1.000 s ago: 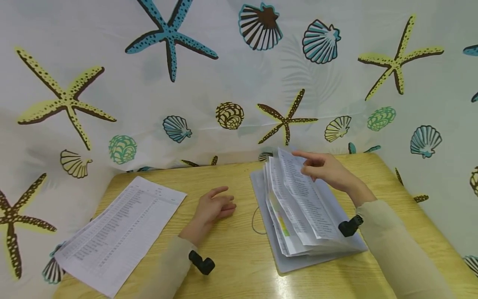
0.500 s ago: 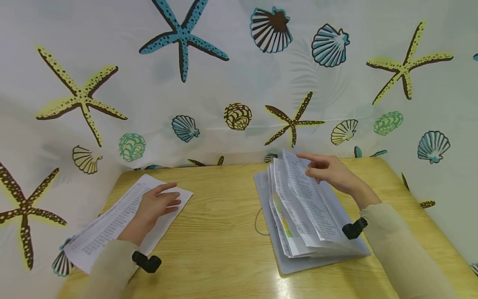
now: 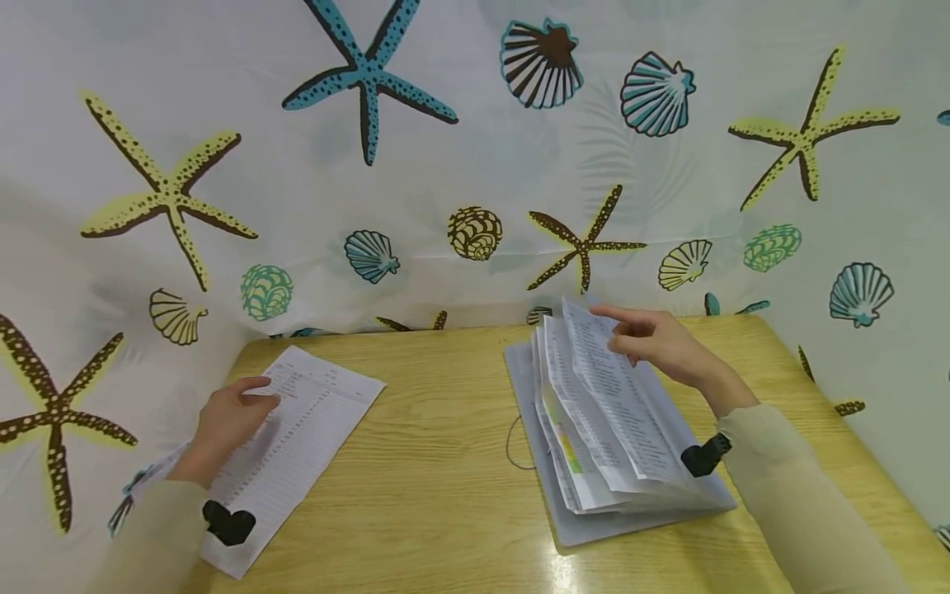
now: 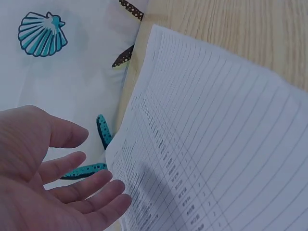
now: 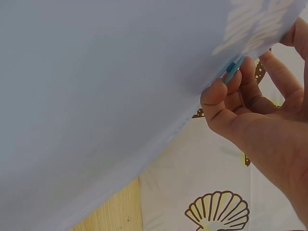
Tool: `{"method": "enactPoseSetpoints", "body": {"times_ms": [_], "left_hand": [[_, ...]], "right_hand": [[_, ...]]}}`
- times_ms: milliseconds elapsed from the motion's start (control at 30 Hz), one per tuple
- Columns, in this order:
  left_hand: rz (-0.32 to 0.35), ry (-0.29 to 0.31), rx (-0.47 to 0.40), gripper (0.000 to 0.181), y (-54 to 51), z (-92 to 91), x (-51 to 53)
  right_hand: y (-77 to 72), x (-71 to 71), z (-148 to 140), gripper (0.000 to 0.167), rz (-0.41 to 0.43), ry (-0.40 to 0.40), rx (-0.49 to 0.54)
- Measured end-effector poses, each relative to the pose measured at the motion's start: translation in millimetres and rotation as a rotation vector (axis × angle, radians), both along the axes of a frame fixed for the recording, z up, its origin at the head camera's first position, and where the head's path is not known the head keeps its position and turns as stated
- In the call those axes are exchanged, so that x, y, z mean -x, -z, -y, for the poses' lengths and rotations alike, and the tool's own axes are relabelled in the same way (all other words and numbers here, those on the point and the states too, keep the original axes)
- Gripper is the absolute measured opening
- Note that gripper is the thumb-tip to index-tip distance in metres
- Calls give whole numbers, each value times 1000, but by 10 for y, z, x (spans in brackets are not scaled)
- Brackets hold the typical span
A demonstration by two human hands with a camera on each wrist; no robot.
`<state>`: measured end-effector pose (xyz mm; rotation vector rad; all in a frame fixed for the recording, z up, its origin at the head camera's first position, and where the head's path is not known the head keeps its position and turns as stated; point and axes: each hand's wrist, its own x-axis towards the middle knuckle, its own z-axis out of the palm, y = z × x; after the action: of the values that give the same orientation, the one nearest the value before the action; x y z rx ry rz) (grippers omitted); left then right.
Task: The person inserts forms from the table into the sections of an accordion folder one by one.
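Note:
A stack of printed sheets point(image 3: 312, 421) lies at the left of the table, text side up. My left hand point(image 3: 228, 423) is over the stack's left side; in the left wrist view the hand point(image 4: 62, 178) has loosely bent fingers beside the paper edge, holding nothing. At the right lies a grey-blue plastic file folder point(image 3: 529, 412), fanned apart with printed pages point(image 3: 604, 396) inside. My right hand point(image 3: 656, 342) grips the folder's raised cover at its far edge. In the right wrist view, the cover point(image 5: 96, 86) carries a small teal button point(image 5: 233, 70) by the fingertips.
The wooden table point(image 3: 430, 462) spreads between stack and folder. A thin elastic loop point(image 3: 515, 445) hangs off the folder's left side. A white cloth point(image 3: 416, 165) printed with starfish and shells stands around the back and sides. Each wrist wears a small black camera point(image 3: 230, 524).
My left hand has moved left from the middle of the table, across the sheets to their left side. The right hand keeps its grip on the folder. The view has shifted slightly.

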<state>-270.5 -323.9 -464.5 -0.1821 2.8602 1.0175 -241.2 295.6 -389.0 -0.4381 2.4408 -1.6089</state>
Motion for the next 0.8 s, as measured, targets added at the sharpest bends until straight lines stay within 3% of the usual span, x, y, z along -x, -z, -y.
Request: {"method": "enactPoseSetpoints", "body": {"times_ms": [167, 400, 800], "left_hand": [[-93, -36, 124, 56, 17, 142, -19], [-2, -35, 176, 62, 15, 249, -44], [-25, -41, 191, 61, 112, 486, -67]], "right_hand": [[0, 1, 4, 57, -1, 0, -4], [-1, -4, 4, 57, -4, -7, 6], [27, -2, 3, 56, -4, 5, -13]]}}
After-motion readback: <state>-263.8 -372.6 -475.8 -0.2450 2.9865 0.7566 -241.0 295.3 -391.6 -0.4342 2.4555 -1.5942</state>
